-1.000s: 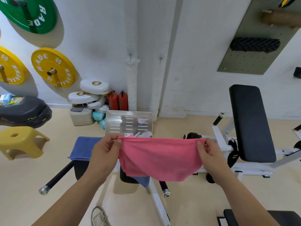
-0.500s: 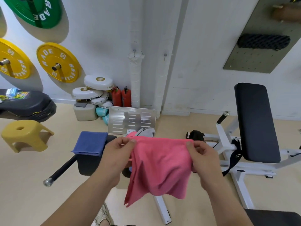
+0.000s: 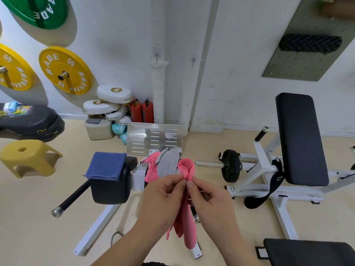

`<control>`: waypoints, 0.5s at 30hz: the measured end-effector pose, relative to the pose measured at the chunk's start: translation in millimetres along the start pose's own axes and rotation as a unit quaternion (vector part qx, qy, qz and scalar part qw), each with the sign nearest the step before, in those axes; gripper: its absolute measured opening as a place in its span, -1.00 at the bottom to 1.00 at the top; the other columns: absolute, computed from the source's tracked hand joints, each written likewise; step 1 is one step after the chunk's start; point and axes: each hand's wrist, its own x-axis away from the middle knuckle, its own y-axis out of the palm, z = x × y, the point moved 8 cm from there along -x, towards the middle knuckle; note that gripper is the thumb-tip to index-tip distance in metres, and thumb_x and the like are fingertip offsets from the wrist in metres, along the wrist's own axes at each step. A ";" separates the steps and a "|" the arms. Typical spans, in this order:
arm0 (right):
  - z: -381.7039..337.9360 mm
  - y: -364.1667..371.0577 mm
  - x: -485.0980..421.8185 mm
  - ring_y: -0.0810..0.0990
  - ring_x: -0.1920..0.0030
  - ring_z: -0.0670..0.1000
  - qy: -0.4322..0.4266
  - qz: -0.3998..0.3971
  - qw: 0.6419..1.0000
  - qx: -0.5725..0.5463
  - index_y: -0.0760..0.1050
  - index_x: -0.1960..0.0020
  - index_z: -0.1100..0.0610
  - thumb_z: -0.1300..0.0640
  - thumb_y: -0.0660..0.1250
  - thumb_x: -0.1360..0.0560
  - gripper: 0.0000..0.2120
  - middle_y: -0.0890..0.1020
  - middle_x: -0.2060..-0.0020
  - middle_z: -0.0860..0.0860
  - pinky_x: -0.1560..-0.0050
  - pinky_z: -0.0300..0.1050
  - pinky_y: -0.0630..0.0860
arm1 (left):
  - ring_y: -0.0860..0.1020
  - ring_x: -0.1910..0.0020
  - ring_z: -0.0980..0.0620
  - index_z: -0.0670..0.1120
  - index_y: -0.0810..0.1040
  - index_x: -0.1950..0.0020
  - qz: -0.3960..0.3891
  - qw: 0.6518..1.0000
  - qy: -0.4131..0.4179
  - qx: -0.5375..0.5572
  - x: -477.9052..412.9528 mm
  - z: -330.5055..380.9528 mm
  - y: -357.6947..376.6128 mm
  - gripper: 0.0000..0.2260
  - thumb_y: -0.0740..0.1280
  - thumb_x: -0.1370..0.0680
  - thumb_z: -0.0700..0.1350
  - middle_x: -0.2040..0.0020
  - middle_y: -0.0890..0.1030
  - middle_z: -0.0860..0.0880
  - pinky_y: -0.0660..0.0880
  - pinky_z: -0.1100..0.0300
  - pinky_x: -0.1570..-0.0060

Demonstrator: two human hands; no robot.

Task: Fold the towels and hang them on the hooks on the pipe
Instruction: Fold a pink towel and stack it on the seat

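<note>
Between the two hands, at mid-frame just below the machine's white frame, the pink towel (image 3: 187, 223) hangs doubled over, its long axis running straight down toward the floor and its top bunched into a small loop that stands up above the fingertips. Both hands meet at that top edge: the left hand (image 3: 163, 196) pinches the cloth between thumb and forefinger, and the right hand (image 3: 208, 198) pinches it from the other side, thumbs almost touching, neither hand spread. The pipe (image 3: 158, 89), wrapped in white, rises against the wall directly ahead and above the hands, well apart from them, with one hook (image 3: 157, 55) on its front near the top of the wrapping and a second hook (image 3: 193, 60) on the column to its right. So the towel lies below and short of the hooks, and the raised loop already points toward them; as a judgement, the lift goes forward and up, and the left hand sits a touch nearer the pipe's hook. On the machine, a folded blue towel (image 3: 104, 166) rests on a black pad to the left, while a grey towel (image 3: 169, 162) and another pink towel (image 3: 151, 167) lie heaped just beyond the fingers, not yet folded
</note>
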 end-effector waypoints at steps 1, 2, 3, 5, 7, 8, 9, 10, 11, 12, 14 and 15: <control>-2.3 -0.6 1.6 0.76 0.09 0.05 -0.005 0.010 1.000 -0.009 0.76 -0.06 -0.11 0.16 0.42 -0.59 -0.79 0.77 0.15 -0.05 -0.04 0.15 0.69 | 0.73 0.21 0.05 0.01 0.77 0.06 0.002 1.000 0.000 0.007 1.1 1.0 0.0 -0.77 0.37 -0.63 -0.24 0.18 0.77 0.01 0.66 0.16 0.13; -4.2 -1.5 2.7 0.77 0.11 0.05 -0.005 0.021 1.000 -0.016 0.76 -0.03 -0.13 0.17 0.42 -0.59 -0.78 0.78 0.17 -0.05 -0.02 0.14 0.69 | 0.72 0.24 0.07 -0.01 0.77 0.06 0.005 1.000 0.000 0.013 2.0 2.1 -0.5 -0.78 0.37 -0.63 -0.24 0.20 0.77 0.01 0.65 0.19 0.16; -4.9 -2.8 3.1 0.77 0.13 0.05 -0.003 0.031 0.999 -0.018 0.75 -0.01 -0.17 0.16 0.43 -0.58 -0.76 0.78 0.19 -0.06 0.01 0.11 0.70 | 0.72 0.25 0.08 -0.01 0.77 0.05 0.011 1.000 0.001 0.016 2.0 2.5 -1.6 -0.79 0.37 -0.62 -0.24 0.21 0.77 0.01 0.66 0.20 0.17; -5.8 -5.0 3.9 0.77 0.16 0.07 -0.001 0.045 0.999 -0.024 0.74 0.05 -0.24 0.14 0.42 -0.58 -0.73 0.77 0.23 -0.05 0.08 0.07 0.70 | 0.70 0.28 0.10 -0.02 0.77 0.06 0.021 1.000 0.004 0.020 1.9 2.9 -3.6 -0.80 0.38 -0.62 -0.23 0.23 0.76 0.01 0.67 0.16 0.18; -8.4 -4.7 3.7 0.76 0.15 0.10 -0.005 0.052 0.998 -0.040 0.74 0.06 -0.23 0.12 0.42 -0.58 -0.76 0.76 0.21 -0.03 0.06 0.13 0.70 | 0.69 0.27 0.12 -0.01 0.77 0.06 0.025 0.999 0.009 0.021 1.8 3.4 -4.7 -0.81 0.39 -0.62 -0.23 0.24 0.75 0.02 0.65 0.16 0.19; -10.4 -3.6 3.5 0.75 0.13 0.06 -0.017 0.051 0.998 -0.030 0.74 0.06 -0.23 0.11 0.43 -0.58 -0.77 0.75 0.19 -0.03 0.04 0.12 0.68 | 0.70 0.24 0.12 0.00 0.77 0.05 0.022 1.000 0.012 0.018 1.9 3.5 -4.8 -0.81 0.39 -0.62 -0.23 0.22 0.76 0.03 0.63 0.20 0.18; -12.0 -2.1 3.4 0.73 0.11 0.00 -0.039 0.044 0.998 -0.003 0.74 0.06 -0.22 0.10 0.43 -0.58 -0.78 0.74 0.18 -0.04 0.01 0.06 0.66 | 0.72 0.19 0.11 0.01 0.77 0.03 0.012 1.000 0.013 0.014 2.3 2.9 -3.5 -0.80 0.39 -0.62 -0.22 0.19 0.76 0.04 0.63 0.21 0.14; -14.7 0.6 3.9 0.70 0.10 -0.06 -0.059 0.035 0.997 0.034 0.73 0.04 -0.22 0.10 0.41 -0.59 -0.78 0.72 0.17 -0.05 0.01 -0.03 0.63 | 0.73 0.13 0.10 0.03 0.77 0.02 -0.003 1.000 0.014 0.012 3.1 2.7 -1.3 -0.79 0.38 -0.62 -0.22 0.15 0.77 0.05 0.64 0.21 0.09; -16.4 4.0 3.9 0.67 0.11 -0.08 -0.074 0.020 0.995 0.063 0.72 0.02 -0.20 0.09 0.38 -0.60 -0.79 0.71 0.18 -0.05 0.03 -0.08 0.61 | 0.74 0.09 0.09 0.05 0.76 0.00 -0.016 1.000 0.014 0.016 3.9 2.7 0.6 -0.79 0.38 -0.62 -0.22 0.13 0.77 0.06 0.66 0.20 0.04; -17.5 7.6 3.7 0.65 0.15 -0.09 -0.076 0.000 0.994 0.074 0.72 0.03 -0.16 0.06 0.33 -0.63 -0.79 0.69 0.21 -0.06 0.08 -0.08 0.59 | 0.74 0.07 0.07 0.05 0.75 -0.02 -0.025 0.999 0.013 0.025 4.6 3.0 1.9 -0.80 0.39 -0.61 -0.22 0.11 0.77 0.06 0.66 0.19 0.02; -13.4 12.3 2.3 0.59 0.28 -0.02 -0.056 -0.049 0.995 0.064 0.67 0.14 -0.03 -0.04 0.24 -0.67 -0.69 0.64 0.33 -0.06 0.23 -0.05 0.51 | 0.74 0.11 0.04 0.00 0.74 0.00 -0.025 0.999 0.006 0.043 4.7 3.2 2.0 -0.85 0.44 -0.57 -0.24 0.13 0.77 0.01 0.66 0.24 0.11; -11.3 13.0 1.2 0.57 0.30 0.04 -0.044 -0.067 0.996 0.049 0.65 0.15 0.05 -0.08 0.22 -0.68 -0.64 0.64 0.34 0.01 0.27 -0.01 0.49 | 0.73 0.16 0.04 -0.04 0.73 0.04 -0.014 0.999 0.001 0.049 3.4 2.2 -0.3 -0.89 0.47 -0.54 -0.24 0.16 0.76 -0.02 0.62 0.28 0.20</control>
